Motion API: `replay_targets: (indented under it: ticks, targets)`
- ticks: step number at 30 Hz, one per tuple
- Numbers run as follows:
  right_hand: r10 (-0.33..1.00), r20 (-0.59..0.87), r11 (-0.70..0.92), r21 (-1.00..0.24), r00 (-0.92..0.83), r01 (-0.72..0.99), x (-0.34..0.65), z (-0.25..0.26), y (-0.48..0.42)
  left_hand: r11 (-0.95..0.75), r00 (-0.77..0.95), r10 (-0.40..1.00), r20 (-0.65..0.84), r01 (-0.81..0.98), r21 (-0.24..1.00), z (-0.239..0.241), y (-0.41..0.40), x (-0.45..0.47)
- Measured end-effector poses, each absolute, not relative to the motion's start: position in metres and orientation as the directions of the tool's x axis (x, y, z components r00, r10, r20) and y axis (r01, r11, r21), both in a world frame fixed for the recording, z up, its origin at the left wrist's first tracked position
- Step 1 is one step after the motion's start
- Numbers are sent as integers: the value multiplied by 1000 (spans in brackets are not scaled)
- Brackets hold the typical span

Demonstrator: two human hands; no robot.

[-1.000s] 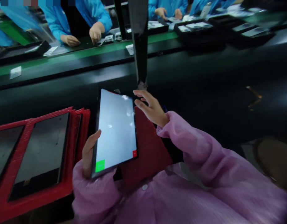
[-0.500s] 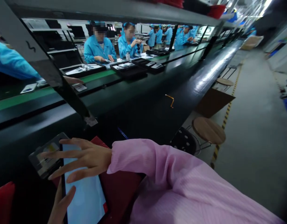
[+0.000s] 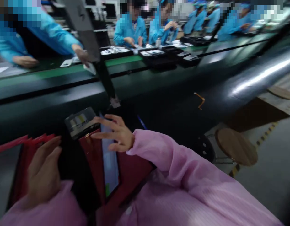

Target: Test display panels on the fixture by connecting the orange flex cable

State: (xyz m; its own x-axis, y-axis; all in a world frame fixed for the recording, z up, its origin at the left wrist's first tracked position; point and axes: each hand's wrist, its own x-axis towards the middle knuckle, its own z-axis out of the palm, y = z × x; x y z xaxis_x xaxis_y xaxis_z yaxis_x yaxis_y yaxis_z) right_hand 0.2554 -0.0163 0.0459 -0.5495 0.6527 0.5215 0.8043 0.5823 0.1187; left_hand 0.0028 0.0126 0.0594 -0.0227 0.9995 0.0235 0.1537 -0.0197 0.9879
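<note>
A lit display panel (image 3: 110, 163) lies tilted on a red tray (image 3: 129, 174) in front of me. My right hand (image 3: 116, 134) hovers over its far end with fingers spread; the fingertips touch the panel's top edge and reach a small black device (image 3: 79, 122) just beyond it. My left hand (image 3: 42, 171) lies flat, fingers stretched out, on the edge of a stack of red trays (image 3: 8, 166) at the left, holding nothing. The left hand is blurred by motion. Both sleeves are pink.
A dark workbench (image 3: 159, 103) runs across, with a small orange flex strip (image 3: 199, 99) on it. Behind it are a green conveyor belt (image 3: 53, 72), black trays (image 3: 168, 56) and several people in blue coats. A black post (image 3: 98, 62) stands ahead. Round wooden stools (image 3: 236, 146) stand at the right.
My left hand has let go of the panel and moved left onto the red trays. The panel now rests on the red tray. The view has swung back to the left.
</note>
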Motion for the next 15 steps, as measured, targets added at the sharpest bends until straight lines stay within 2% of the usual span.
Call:
replay_targets:
  ticks: [1, 3, 4, 5, 10, 15]
  targets:
    - [633, 595, 584, 54, -496, 810, 254, 37, -15, -8, -34, 999, 17, 237, 971, 52, 18, 2]
    - [549, 758, 622, -88, -353, 778, 251, 24, -13, -175, -46, 972, 229, 508, 844, 33, 29, 0]
    - [491, 825, 650, -134, -279, 748, 249, 19, -13, -243, -20, 949, 316, 592, 768, 22, 35, -1]
    - [473, 850, 658, -167, -231, 734, 249, 17, -12, -235, -65, 934, 353, 633, 737, 11, 40, -4]
    - [439, 880, 660, -181, -179, 729, 244, 22, -13, -261, 74, 926, 371, 834, 486, -28, 60, -12]
    - [443, 881, 671, -205, -164, 713, 240, 23, -13, -253, 119, 936, 331, 881, 399, -37, 73, -6]
